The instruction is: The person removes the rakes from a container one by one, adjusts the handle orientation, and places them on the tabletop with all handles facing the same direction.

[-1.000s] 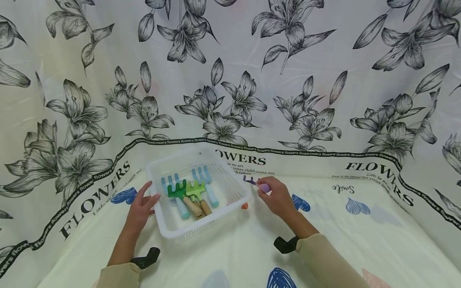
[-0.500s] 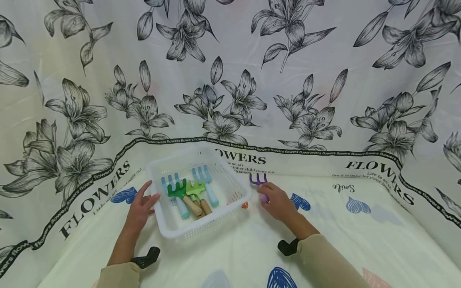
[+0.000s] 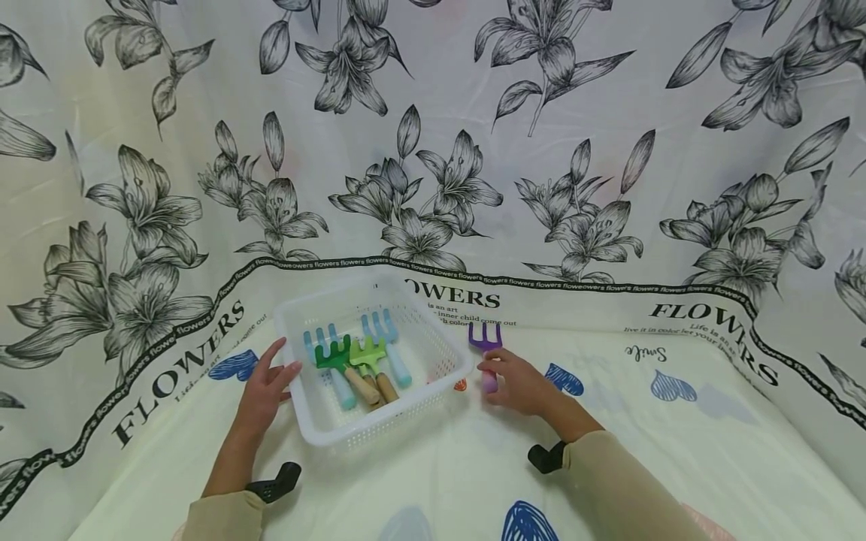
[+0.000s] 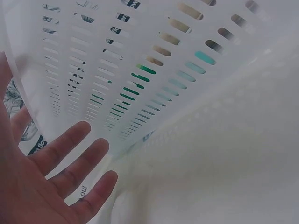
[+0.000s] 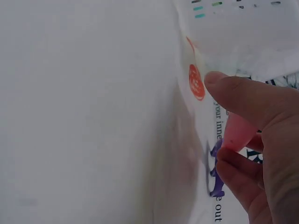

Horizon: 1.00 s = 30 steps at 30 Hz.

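A white plastic basket (image 3: 406, 409) with slotted walls sits left of centre, tilted a little. Inside lie two light-blue hand rakes (image 3: 401, 368), a dark green rake (image 3: 334, 357) and a light green rake (image 3: 368, 355) with wooden handles. My left hand (image 3: 262, 391) holds the basket's left rim, its thumb over the edge; in the left wrist view three fingers (image 4: 77, 175) spread outside the slotted wall. Right of the basket, my right hand (image 3: 517, 383) holds a purple hand rake (image 3: 485, 343) by its pinkish handle (image 5: 239, 133), tines pointing away from me. The thumb and fingers lie on either side of the handle.
A cream cloth (image 3: 649, 451) printed with hearts covers the surface. White fabric with black flower drawings (image 3: 433, 173) hangs behind it and along the sides. Each wrist carries a black camera mount (image 3: 546, 457).
The purple rake has turned, its tines swinging from pointing left to pointing away. My right fingers have shifted along the handle and spread more. The left hand and basket stay put.
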Tool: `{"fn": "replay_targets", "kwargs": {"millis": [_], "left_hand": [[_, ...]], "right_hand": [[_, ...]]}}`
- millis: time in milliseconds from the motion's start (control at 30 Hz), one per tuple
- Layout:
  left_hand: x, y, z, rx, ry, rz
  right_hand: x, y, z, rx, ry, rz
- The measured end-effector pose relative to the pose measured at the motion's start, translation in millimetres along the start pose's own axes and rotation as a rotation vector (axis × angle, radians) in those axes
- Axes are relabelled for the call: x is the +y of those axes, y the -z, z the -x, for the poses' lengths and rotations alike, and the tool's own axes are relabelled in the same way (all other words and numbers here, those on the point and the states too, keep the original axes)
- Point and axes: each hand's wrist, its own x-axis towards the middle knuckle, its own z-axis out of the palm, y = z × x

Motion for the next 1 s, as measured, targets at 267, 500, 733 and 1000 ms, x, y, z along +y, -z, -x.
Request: {"fn": "replay_targets", "kwargs": {"millis": [267, 500, 733, 1000], "left_hand": [[2.4, -1.2, 0.4, 0.009, -0.004, -0.02], [-1.2, -1.0, 0.0, 0.005, 0.001, -0.018], [-1.8, -0.5, -0.5, 0.01, -0.009, -0.02], [-1.0, 0.1, 0.0, 0.008, -0.009, -0.008]], "right_hand": [[3, -7, 0.8, -0.023, -0.031, -0.024], [10, -16, -2.2, -0.027, -0.108, -0.054], [12, -20, -4.8, -0.014, -0.107, -0.041], [8, -20, -5.3, -0.011, -0.104, -0.042]]}}
